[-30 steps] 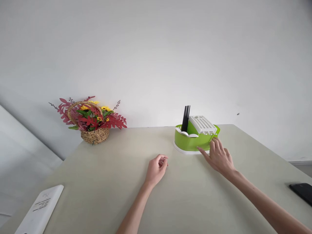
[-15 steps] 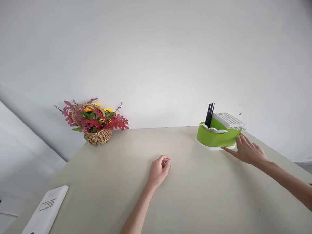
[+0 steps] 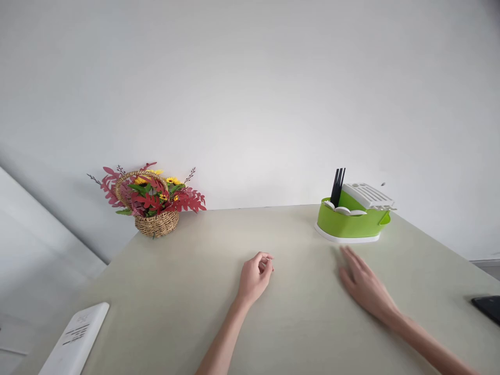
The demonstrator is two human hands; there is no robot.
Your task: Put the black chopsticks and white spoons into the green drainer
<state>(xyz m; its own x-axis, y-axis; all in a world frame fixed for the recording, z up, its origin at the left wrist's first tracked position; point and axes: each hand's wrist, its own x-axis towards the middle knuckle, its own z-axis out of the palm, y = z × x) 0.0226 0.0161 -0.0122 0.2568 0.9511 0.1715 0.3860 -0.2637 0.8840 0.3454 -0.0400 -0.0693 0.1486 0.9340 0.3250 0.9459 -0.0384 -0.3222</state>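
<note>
Tabletop (image 3: 297, 317), flower basket (image 3: 157, 225), caddy (image 3: 347, 226) with black sticks (image 3: 336, 191), right grip (image 3: 342, 259) apart, left grip (image 3: 269, 262) unclear.

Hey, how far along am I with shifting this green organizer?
The shift looks done: the green organizer sits farther right than before, near the back right corner of the table. Nothing seems in hand: your right hand is off it, and your left hand rests half-curled well away. Left over, perhaps only fine adjustment; I can't tell the exact spot wanted.

basket (image 3: 157, 224): rear left | holder (image 3: 347, 225): rear right, sticks (image 3: 337, 189) in it | phone (image 3: 488, 308): right edge
</note>
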